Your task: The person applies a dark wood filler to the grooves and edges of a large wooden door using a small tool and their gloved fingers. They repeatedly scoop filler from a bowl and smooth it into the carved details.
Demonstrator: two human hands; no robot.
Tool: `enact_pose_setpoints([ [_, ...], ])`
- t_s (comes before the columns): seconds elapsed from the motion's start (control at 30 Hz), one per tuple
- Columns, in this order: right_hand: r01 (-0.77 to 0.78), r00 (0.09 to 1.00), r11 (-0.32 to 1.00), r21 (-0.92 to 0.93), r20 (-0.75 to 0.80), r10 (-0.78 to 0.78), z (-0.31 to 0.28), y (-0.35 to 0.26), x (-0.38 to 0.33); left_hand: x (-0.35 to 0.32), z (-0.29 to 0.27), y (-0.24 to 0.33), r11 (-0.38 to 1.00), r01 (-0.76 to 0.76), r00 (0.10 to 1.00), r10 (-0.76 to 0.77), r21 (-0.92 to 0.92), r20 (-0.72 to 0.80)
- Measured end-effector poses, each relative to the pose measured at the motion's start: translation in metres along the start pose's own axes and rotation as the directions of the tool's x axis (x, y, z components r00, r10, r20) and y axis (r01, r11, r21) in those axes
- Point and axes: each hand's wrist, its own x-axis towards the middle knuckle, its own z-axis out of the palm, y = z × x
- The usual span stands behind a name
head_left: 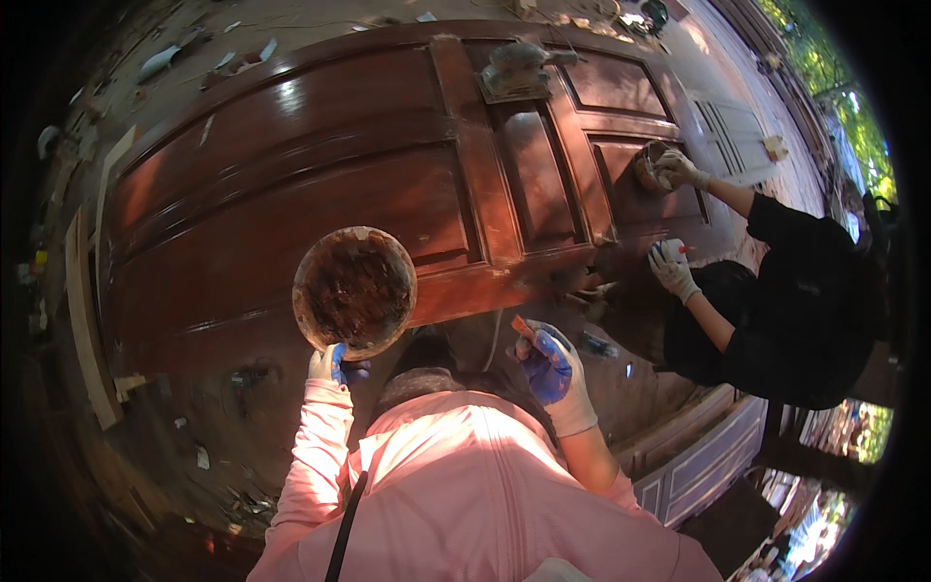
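Observation:
My left hand (337, 365), in a white glove with a blue palm, grips the near rim of a round bowl (302, 291). Dark reddish-brown paste (355, 289) coats the inside of the bowl. My gloved right hand (553, 373) is closed around a small, flat, reddish-brown piece (523, 328) that sticks up past the fingers; its kind is not clear. Beyond both hands lies a large reddish-brown panelled wooden door (291, 184). The bowl hangs over the door's near edge, and my right hand is just short of that edge.
A grey power sander (517, 70) rests on the door's far side. At right, a co-worker in black (795, 301) holds another bowl (648, 170) and a white bottle with a red tip (669, 250). Wooden boards (89, 320) stand at left; scraps litter the floor.

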Motion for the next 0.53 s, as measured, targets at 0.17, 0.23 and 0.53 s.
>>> enact_pose_setpoints([
  [0.17, 0.014, 0.998, 0.999, 0.029, 0.061, -0.015, -0.019, 0.004, -0.018, -0.036, 0.002, -0.03, 0.998, -0.054, 0.993, 0.057, 0.034, -0.108],
  [0.23, -0.012, 0.999, 0.999, 0.05, 0.033, 0.01, -0.026, 0.006, -0.029, -0.044, -0.004, -0.041, 0.993, -0.097, 0.993, 0.101, 0.061, -0.06],
  [0.53, 0.115, 0.992, 0.944, 0.31, 0.013, -0.125, -0.096, 0.033, -0.133, -0.111, 0.033, -0.068, 0.947, -0.037, 0.994, 0.001, 0.318, 0.111],
])
